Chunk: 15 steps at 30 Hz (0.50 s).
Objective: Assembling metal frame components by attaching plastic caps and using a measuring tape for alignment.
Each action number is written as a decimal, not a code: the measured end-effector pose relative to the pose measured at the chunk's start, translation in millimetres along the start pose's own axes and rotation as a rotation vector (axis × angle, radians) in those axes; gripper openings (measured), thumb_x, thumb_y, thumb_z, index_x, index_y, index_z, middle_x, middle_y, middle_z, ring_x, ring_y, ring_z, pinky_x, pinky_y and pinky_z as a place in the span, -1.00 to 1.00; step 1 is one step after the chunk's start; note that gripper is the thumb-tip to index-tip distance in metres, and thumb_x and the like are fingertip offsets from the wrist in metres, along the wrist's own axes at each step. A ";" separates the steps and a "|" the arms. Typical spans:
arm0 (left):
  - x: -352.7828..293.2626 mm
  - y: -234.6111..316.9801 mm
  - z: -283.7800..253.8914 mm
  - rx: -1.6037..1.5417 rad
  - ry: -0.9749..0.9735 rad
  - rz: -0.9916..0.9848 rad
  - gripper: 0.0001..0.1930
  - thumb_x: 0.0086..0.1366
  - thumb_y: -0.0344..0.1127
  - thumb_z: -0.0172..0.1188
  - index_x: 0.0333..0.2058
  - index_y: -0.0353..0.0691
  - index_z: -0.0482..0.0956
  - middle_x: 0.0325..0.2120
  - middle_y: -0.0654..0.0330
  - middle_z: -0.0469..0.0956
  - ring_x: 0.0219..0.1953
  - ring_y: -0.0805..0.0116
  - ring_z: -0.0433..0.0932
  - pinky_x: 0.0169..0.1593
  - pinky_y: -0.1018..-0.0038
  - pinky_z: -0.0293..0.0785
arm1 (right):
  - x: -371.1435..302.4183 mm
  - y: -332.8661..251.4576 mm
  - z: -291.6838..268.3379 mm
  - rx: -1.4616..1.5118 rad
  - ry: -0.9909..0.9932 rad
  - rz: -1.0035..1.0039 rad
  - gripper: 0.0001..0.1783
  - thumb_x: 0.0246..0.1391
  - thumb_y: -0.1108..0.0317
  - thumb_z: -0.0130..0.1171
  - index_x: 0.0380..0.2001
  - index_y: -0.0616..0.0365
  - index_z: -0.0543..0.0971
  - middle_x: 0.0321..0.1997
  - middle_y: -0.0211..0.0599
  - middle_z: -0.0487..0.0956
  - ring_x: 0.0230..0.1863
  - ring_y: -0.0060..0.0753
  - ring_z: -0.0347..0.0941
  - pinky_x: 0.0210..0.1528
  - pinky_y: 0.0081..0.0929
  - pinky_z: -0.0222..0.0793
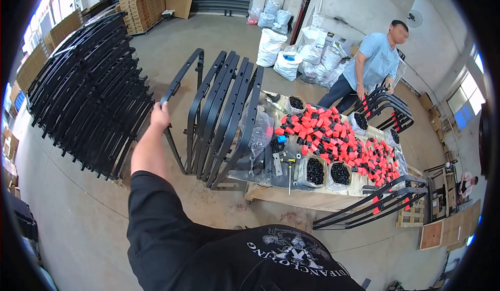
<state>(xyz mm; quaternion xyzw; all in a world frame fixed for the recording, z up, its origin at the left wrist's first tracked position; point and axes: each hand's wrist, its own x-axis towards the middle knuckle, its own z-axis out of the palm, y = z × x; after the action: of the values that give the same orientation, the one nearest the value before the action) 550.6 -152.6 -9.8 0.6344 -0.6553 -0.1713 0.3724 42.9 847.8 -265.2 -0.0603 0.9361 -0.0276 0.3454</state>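
With my left arm stretched forward, my left hand grips the bend of a black metal tube frame. This frame stands tilted, its lower leg reaching down toward the floor. Just right of it, several similar black frames stand side by side against the table's left end. A large stack of black frames rises to the left of my hand. My right hand is out of view.
A table bears a heap of red and black plastic pieces, tubs of small black parts and a yellow-handled screwdriver. Across it a person handles black frames. More frames lean at the near right. White sacks stand behind.
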 end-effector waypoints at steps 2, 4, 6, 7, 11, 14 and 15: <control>-8.6 -0.9 -7.7 -0.040 0.006 0.006 -0.55 0.51 0.03 -0.05 -0.10 -0.34 0.47 -0.23 -0.26 0.61 -0.07 -0.30 0.56 -0.01 0.05 0.45 | -10.8 -4.1 -10.2 -0.042 0.000 0.024 -0.37 0.02 -0.08 0.30 -0.09 0.31 0.69 -0.09 0.03 0.71 -0.02 -0.04 0.67 0.08 -0.23 0.52; -25.9 -8.3 -15.6 0.003 0.089 -0.004 -0.55 0.52 0.02 -0.07 -0.09 -0.35 0.45 -0.22 -0.29 0.59 -0.07 -0.36 0.54 -0.01 0.02 0.44 | -21.7 -16.2 -26.5 -0.090 -0.005 0.043 -0.38 0.04 -0.08 0.28 -0.08 0.32 0.69 -0.07 0.05 0.71 -0.02 -0.01 0.66 0.08 -0.22 0.51; -54.9 -2.6 -37.4 -0.028 0.105 0.022 -0.55 0.55 0.00 -0.10 -0.06 -0.36 0.43 -0.22 -0.31 0.59 -0.06 -0.37 0.54 -0.02 0.01 0.43 | -50.3 -73.3 -55.1 -0.102 -0.026 0.042 -0.38 0.05 -0.08 0.27 -0.08 0.32 0.68 -0.07 0.06 0.70 -0.02 0.00 0.66 0.09 -0.21 0.51; -74.0 1.7 -43.2 -0.012 0.128 0.013 -0.57 0.54 -0.01 -0.09 -0.05 -0.35 0.43 -0.20 -0.29 0.59 -0.05 -0.34 0.54 -0.02 0.02 0.44 | -66.9 -112.9 -68.2 0.020 -0.006 -0.095 -0.46 0.08 0.01 0.27 -0.12 0.33 0.69 -0.11 0.04 0.72 -0.05 -0.06 0.67 0.04 -0.23 0.53; -157.8 -24.6 -80.4 -0.016 0.220 -0.073 -0.57 0.54 -0.02 -0.09 -0.04 -0.36 0.43 -0.21 -0.28 0.59 -0.07 -0.32 0.55 -0.04 0.04 0.44 | -68.5 -164.7 -99.4 0.238 -0.103 -0.176 -0.57 0.07 0.13 0.30 -0.19 0.33 0.68 -0.21 -0.07 0.73 -0.14 -0.24 0.66 -0.05 -0.33 0.54; -238.2 -42.4 -90.2 -0.120 0.221 -0.220 -0.56 0.43 -0.02 0.15 -0.05 -0.35 0.45 -0.34 -0.09 0.58 -0.28 0.05 0.58 -0.16 0.22 0.48 | -43.0 -166.0 -109.0 0.212 -0.133 -0.296 -0.56 0.04 0.14 0.32 -0.18 0.33 0.67 -0.24 -0.10 0.72 -0.17 -0.26 0.66 -0.07 -0.33 0.54; -272.4 -62.5 -87.8 -0.112 0.257 -0.173 -0.55 0.32 -0.09 0.31 -0.05 -0.35 0.46 -0.42 0.09 0.54 -0.33 0.24 0.54 -0.21 0.28 0.47 | -37.4 -169.0 -114.8 0.153 -0.147 -0.338 -0.55 0.03 0.15 0.33 -0.17 0.34 0.66 -0.25 -0.11 0.72 -0.17 -0.27 0.65 -0.08 -0.32 0.55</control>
<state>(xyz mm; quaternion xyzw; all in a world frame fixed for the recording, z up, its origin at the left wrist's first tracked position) 634.1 121.9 -68.8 0.6834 -0.5348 -0.1565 0.4717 12.3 686.4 -138.1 -0.1920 0.8801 -0.1517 0.4068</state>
